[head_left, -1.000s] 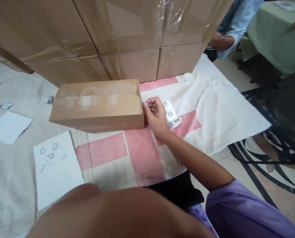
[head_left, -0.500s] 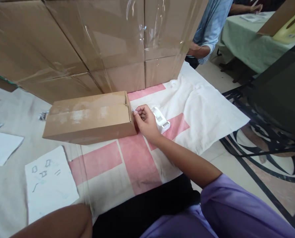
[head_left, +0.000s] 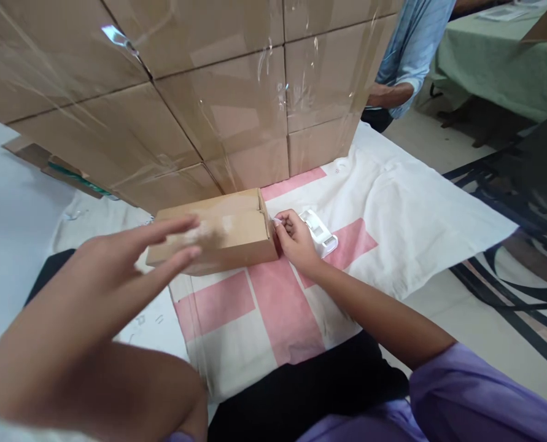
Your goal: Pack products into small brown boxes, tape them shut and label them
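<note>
A closed brown cardboard box [head_left: 227, 242] lies lengthwise on the white and pink cloth [head_left: 282, 301]. At its right end my right hand [head_left: 296, 236] is closed in a pinch on a small pale piece of tape [head_left: 279, 221], close against the box edge; most of the piece is hidden by my fingers. A white tape dispenser [head_left: 318, 232] rests on the cloth just beyond that hand. My left hand [head_left: 126, 258], blurred, is raised in front of the box's left part, thumb and fingers apart, with nothing in it.
A tall stack of taped cartons [head_left: 240, 98] stands behind the box. Paper with drawn marks [head_left: 148, 322] lies at the left, partly behind my left arm. A person in a blue sleeve [head_left: 409, 61] is beyond the stack. A green-covered table [head_left: 489, 67] stands at the back right.
My left hand has come up into view over the left part of the box. My right hand keeps its pinch at the box's right end. The view has shifted.
</note>
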A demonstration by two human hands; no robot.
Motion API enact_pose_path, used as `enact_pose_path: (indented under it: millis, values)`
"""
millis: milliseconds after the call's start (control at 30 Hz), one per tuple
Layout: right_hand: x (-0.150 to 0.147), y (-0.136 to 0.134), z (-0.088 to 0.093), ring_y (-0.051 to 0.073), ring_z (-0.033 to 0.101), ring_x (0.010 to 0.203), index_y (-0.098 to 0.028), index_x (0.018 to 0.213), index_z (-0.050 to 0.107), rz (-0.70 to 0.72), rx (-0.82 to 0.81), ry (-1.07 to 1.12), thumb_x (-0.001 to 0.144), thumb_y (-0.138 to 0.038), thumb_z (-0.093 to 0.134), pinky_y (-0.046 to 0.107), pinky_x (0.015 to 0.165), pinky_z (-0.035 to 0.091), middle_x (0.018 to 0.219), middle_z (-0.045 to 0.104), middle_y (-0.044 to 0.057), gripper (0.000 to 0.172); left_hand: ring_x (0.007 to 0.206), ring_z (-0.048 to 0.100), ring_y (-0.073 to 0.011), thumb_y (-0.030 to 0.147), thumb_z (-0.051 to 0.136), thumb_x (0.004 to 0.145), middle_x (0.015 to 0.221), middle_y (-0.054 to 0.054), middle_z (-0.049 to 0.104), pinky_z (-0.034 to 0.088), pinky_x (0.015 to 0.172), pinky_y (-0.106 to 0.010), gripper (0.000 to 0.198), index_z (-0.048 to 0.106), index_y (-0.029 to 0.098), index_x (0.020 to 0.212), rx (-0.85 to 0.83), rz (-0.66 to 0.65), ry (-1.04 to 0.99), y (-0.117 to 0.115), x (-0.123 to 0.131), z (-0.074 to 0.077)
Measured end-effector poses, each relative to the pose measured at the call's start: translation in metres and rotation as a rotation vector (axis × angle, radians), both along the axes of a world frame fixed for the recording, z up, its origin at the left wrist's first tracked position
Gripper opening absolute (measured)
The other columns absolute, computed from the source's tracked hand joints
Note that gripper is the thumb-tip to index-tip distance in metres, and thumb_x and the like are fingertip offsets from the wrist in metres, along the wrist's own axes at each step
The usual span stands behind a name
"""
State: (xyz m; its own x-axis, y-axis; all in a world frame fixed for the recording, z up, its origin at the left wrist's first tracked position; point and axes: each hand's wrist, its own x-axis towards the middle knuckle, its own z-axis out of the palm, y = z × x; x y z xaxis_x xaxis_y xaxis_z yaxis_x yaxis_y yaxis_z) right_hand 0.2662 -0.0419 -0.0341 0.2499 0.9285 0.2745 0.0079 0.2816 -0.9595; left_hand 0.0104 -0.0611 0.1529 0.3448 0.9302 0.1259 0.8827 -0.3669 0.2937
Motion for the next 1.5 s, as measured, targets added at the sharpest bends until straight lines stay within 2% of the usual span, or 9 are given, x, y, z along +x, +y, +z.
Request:
enact_pose_path:
  millis: [100,167,233,300,433,633,900,1233,1500]
  values:
    - [0.001,-0.002,-0.001,0.014,0.055,0.071,-0.023,0.098,0.054,0.003,-0.001,-0.021,0.099,-0.033,0.051,0.029,0.067,0.042,0.082,0.055,-0.002,0.011,0.131,0.06,-0.0319,0.067,0.046,0.092,0.142,-0.002,0.066,0.045,0.113,-0.05,0.065,0.061,0.029,0.142,0.041,0.032,0.026,0.043,0.025,-0.014]
    - [0.001,-0.002,-0.001,0.015,0.056,0.072,-0.023,0.098,0.054,-0.003,-0.002,-0.045,0.099,-0.033,0.05,0.03,0.067,0.042,0.083,0.057,-0.002,0.011,0.144,0.048,-0.0325,0.059,0.043,0.094,0.154,-0.009,0.055,0.032,0.122,-0.052,0.068,0.055,0.018,0.147,0.044,0.044,0.044,0.065,0.034,-0.029]
    - [0.002,-0.001,-0.001,0.016,0.057,0.072,-0.023,0.099,0.054,-0.014,-0.006,-0.073,0.099,-0.031,0.048,0.03,0.068,0.043,0.082,0.058,-0.002,0.01,0.149,0.04,-0.0335,0.054,0.039,0.097,0.157,-0.011,0.051,0.02,0.126,-0.058,0.065,0.053,0.017,0.148,0.001,0.088,0.094,0.079,0.039,-0.041]
    - [0.001,0.0,-0.001,0.017,0.059,0.074,-0.023,0.099,0.055,-0.022,-0.008,-0.097,0.098,-0.029,0.048,0.032,0.07,0.043,0.083,0.06,-0.001,0.009,0.147,0.041,-0.0352,0.053,0.036,0.099,0.155,-0.01,0.053,0.021,0.124,-0.06,0.061,0.055,0.021,0.147,-0.071,0.127,0.137,0.085,0.039,-0.047]
    - [0.001,0.001,0.0,0.018,0.061,0.08,-0.024,0.098,0.055,-0.03,-0.02,-0.139,0.097,-0.028,0.048,0.032,0.073,0.044,0.086,0.064,0.001,0.008,0.132,0.051,-0.0372,0.057,0.035,0.098,0.137,-0.011,0.064,0.037,0.113,-0.054,0.055,0.063,0.025,0.133,-0.152,0.138,0.171,0.087,0.036,-0.044]
    - [0.001,0.003,0.001,0.018,0.06,0.079,-0.023,0.095,0.057,-0.004,-0.026,-0.138,0.097,-0.029,0.05,0.031,0.069,0.043,0.086,0.064,0.001,0.009,0.114,0.055,-0.0309,0.06,0.033,0.098,0.111,-0.009,0.062,0.041,0.103,-0.046,0.05,0.065,0.022,0.106,-0.217,0.172,0.154,0.086,0.033,-0.04]
    - [0.001,0.004,0.004,0.018,0.059,0.078,-0.023,0.093,0.059,-0.008,0.004,-0.145,0.095,-0.024,0.05,0.031,0.071,0.043,0.082,0.062,0.001,0.009,0.105,0.057,-0.0237,0.057,0.043,0.097,0.108,-0.003,0.062,0.04,0.095,-0.036,0.04,0.066,0.023,0.1,-0.224,0.107,0.048,0.091,0.025,-0.045]
    - [0.003,0.005,0.004,0.017,0.056,0.076,-0.022,0.088,0.062,0.004,0.058,-0.218,0.091,-0.017,0.05,0.032,0.072,0.043,0.083,0.062,0.001,0.013,0.104,0.058,-0.0234,0.056,0.043,0.098,0.106,-0.003,0.062,0.041,0.091,-0.034,0.04,0.066,0.023,0.098,-0.218,0.079,0.058,0.095,0.02,-0.049]
    - [0.01,0.003,0.003,0.016,0.061,0.076,-0.02,0.083,0.066,0.11,-0.003,-0.115,0.086,-0.016,0.055,0.03,0.07,0.044,0.087,0.066,0.002,0.011,0.097,0.057,-0.0224,0.057,0.041,0.099,0.1,-0.002,0.06,0.04,0.085,-0.034,0.041,0.065,0.023,0.095,-0.199,0.087,0.113,0.098,0.023,-0.05]
